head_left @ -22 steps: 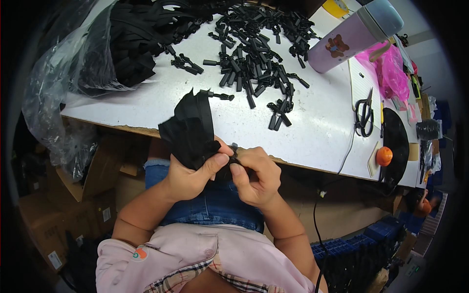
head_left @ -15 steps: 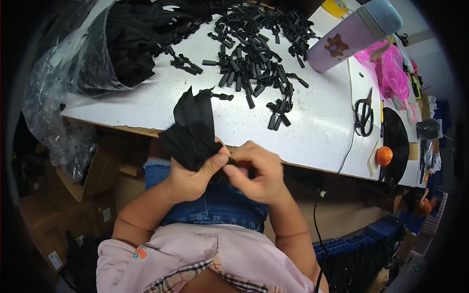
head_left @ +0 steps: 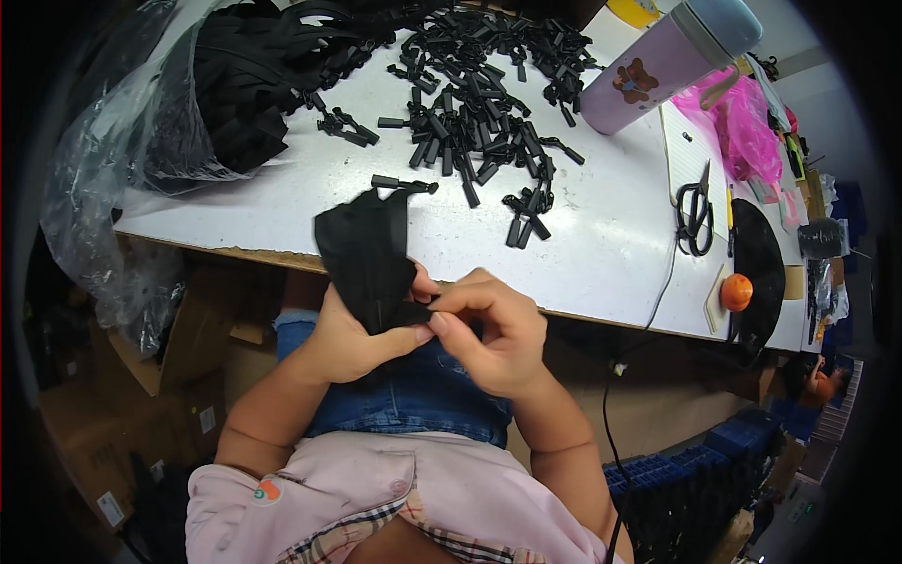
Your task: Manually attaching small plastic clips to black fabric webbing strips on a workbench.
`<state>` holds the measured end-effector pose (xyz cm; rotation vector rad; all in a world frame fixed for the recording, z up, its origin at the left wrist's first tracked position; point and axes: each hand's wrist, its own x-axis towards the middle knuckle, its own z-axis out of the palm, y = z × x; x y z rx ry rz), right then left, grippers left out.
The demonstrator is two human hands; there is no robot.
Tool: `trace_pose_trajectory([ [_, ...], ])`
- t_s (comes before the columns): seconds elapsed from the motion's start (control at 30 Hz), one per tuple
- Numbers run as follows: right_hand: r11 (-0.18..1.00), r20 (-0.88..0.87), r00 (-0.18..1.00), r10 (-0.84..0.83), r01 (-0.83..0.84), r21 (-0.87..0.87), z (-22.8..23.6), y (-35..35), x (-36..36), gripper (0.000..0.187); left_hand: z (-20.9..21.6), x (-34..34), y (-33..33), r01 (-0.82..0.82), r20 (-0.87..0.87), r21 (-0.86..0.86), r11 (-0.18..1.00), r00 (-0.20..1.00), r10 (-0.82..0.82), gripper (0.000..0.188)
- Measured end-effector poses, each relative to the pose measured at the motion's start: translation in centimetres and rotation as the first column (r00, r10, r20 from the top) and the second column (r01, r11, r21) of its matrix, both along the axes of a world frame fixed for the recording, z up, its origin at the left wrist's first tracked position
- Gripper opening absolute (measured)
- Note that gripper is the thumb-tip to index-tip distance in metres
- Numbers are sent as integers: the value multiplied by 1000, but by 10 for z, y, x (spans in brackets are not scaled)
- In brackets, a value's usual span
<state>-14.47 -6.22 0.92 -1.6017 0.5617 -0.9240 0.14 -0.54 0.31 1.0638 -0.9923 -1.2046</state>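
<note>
My left hand (head_left: 343, 336) is closed around a fanned bundle of black fabric strips (head_left: 365, 249), which look like zipper tapes. Its upper end stands up in front of the table edge. With thumb and forefinger, my right hand (head_left: 500, 331) pinches the end of one strip beside my left thumb. Whether a slider sits in that pinch is hidden. Beyond my hands, a heap of black zipper sliders with long rectangular pulls (head_left: 484, 127) lies on the white table (head_left: 310, 202). A single slider (head_left: 402, 183) lies just behind the bundle.
A clear plastic bag (head_left: 169, 141) with more black strips (head_left: 240, 89) is at the left. To the right are a lilac bottle (head_left: 644, 80), black scissors (head_left: 695, 211), a pink bag (head_left: 747, 127) and an orange fruit (head_left: 737, 292). A cable (head_left: 606, 423) hangs off the edge.
The bundle has tilted lower and turned in my left hand, and the strip end now stretches toward my right fingers. My right hand stays almost in place, pinching. The view has shifted slightly.
</note>
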Motion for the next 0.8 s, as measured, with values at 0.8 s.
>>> trace_pose_trajectory([
  [0.8,614,-520,523,-675,9,-789,1,-59,-1,7,0,-10,-3,-67,-138,121,990,987,83,18],
])
